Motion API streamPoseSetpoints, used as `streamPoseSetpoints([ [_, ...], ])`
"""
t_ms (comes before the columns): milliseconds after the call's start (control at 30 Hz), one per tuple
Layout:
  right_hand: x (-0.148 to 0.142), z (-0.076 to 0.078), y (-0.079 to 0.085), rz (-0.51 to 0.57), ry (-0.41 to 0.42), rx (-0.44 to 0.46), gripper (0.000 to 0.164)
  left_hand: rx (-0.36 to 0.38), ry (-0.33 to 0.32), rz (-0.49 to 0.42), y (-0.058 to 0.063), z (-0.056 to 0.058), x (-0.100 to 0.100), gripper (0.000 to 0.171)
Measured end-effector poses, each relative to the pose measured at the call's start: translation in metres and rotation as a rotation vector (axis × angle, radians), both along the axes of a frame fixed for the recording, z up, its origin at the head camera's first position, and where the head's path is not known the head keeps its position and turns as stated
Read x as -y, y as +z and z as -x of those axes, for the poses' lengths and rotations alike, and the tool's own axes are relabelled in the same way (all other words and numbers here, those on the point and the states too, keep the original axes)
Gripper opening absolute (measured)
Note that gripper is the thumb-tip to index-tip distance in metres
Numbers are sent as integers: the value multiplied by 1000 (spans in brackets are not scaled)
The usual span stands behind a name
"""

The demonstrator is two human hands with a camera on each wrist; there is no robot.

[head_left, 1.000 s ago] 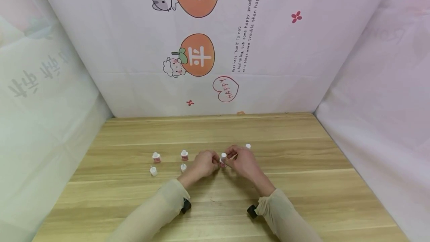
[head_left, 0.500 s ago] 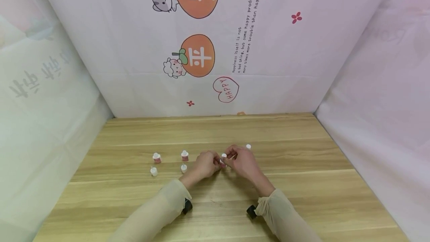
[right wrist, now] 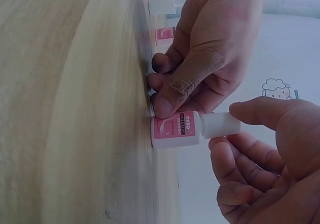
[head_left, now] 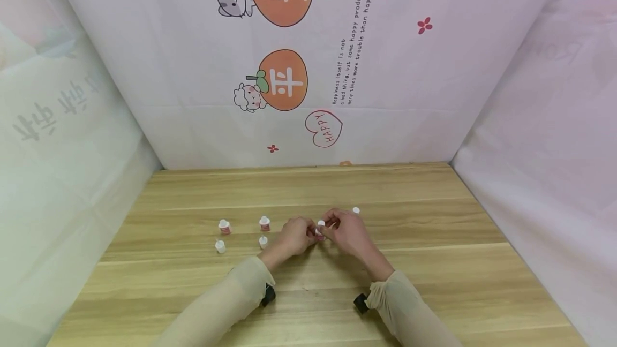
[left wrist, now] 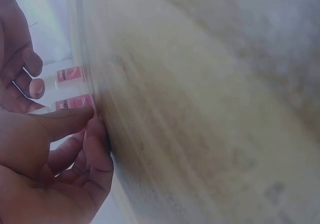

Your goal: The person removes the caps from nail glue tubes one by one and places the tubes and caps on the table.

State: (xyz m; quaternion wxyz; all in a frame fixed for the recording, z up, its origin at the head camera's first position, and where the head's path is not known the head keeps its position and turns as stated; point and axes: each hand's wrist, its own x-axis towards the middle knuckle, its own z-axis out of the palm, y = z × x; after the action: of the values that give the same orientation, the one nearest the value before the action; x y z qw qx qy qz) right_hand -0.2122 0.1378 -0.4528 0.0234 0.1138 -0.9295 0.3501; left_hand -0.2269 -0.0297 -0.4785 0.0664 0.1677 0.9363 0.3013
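A small white nail glue bottle (right wrist: pixel 175 131) with a pink label stands upright on the wooden table, in front of the person. The left hand (head_left: pixel 295 233) pinches its body low down between thumb and fingers, close to the tabletop. At the top, the right hand (head_left: pixel 348 229) grips the white cap (right wrist: pixel 222 125) between thumb and fingers. The cap sits at the bottle's neck in the right wrist view. Behind the right hand another bottle shows only its white top (head_left: pixel 356 210); its pink label (left wrist: pixel 71 74) appears in the left wrist view.
Two similar bottles, one at the far left (head_left: pixel 224 227) and one nearer the left hand (head_left: pixel 264 223), stand on the table (head_left: pixel 308 304). Before them lie two removed white caps, the left cap (head_left: pixel 220 247) and the right cap (head_left: pixel 263 242). Printed white cloth (head_left: pixel 385 122) walls the back and sides.
Both hands stay at the same bottle. The cap appears slightly lower than one second ago, with the right thumb covering more of it.
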Motion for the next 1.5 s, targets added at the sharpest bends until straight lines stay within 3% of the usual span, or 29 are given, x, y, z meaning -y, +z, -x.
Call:
streamPoseSetpoints([
  [200, 0, 0, 1, 1, 10, 4, 8, -5, -13, 8, 0, 0, 1, 11],
  [467, 1, 2, 0, 18, -14, 5, 10, 41, 6, -7, 2, 0, 0, 11],
  [733, 2, 1, 1, 4, -8, -9, 10, 29, 0, 5, 2, 1, 0, 9],
  [1000, 2, 1, 1, 37, -25, 46, 12, -14, -5, 25, 1, 1, 0, 8],
  [1267, 2, 1, 1, 11, -10, 7, 10, 3, 1, 23, 2, 1, 0, 10],
  [1500, 2, 1, 1, 44, -20, 30, 12, -11, -2, 23, 1, 1, 0, 12],
])
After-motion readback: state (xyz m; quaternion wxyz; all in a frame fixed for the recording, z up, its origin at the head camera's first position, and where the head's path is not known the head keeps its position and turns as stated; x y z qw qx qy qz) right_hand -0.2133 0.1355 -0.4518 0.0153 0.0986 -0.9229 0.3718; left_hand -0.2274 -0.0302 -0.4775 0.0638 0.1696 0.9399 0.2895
